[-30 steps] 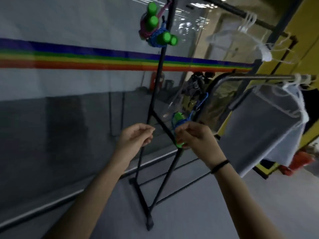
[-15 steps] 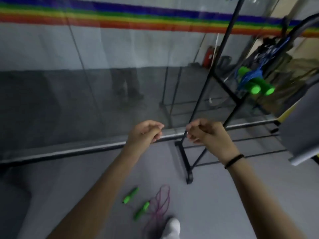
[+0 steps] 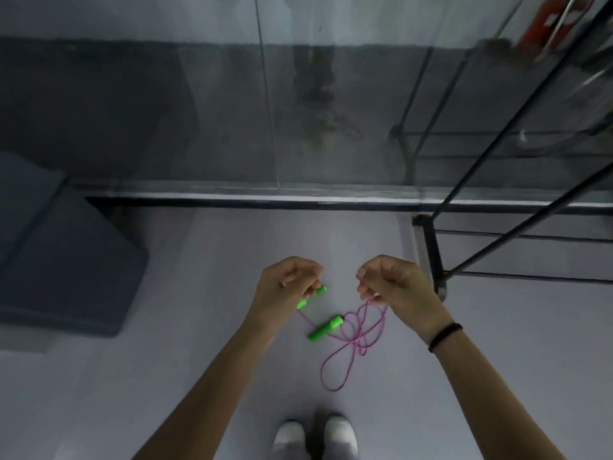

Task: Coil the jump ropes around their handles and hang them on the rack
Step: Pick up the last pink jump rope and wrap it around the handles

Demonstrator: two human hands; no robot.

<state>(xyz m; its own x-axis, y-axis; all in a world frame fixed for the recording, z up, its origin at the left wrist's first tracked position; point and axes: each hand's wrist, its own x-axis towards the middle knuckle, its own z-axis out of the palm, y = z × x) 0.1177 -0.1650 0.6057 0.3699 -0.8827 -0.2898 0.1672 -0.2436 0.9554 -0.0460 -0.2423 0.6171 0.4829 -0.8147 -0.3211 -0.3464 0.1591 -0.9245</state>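
A pink jump rope (image 3: 360, 332) lies uncoiled in loose loops on the grey floor. Its two green handles lie beside it: one handle (image 3: 325, 328) in full view, the other handle (image 3: 313, 295) partly hidden behind my left hand. My left hand (image 3: 287, 283) and my right hand (image 3: 394, 282) hang in the air above the rope, fingers curled in, with nothing in them. The black rack (image 3: 434, 254) shows only its foot and slanted bars at the right. The ropes hung on it are out of view.
A glass wall with a black sill (image 3: 265, 200) runs across ahead. A dark blue-grey mat (image 3: 66, 260) lies on the floor at the left. My white shoes (image 3: 315, 433) stand just behind the rope. A red object (image 3: 550, 24) sits behind the glass, top right.
My right hand let go of the blue rope with green handles, which stayed on the rack. The view dropped from the rack to the floor. Both hands came down empty over the pink rope.
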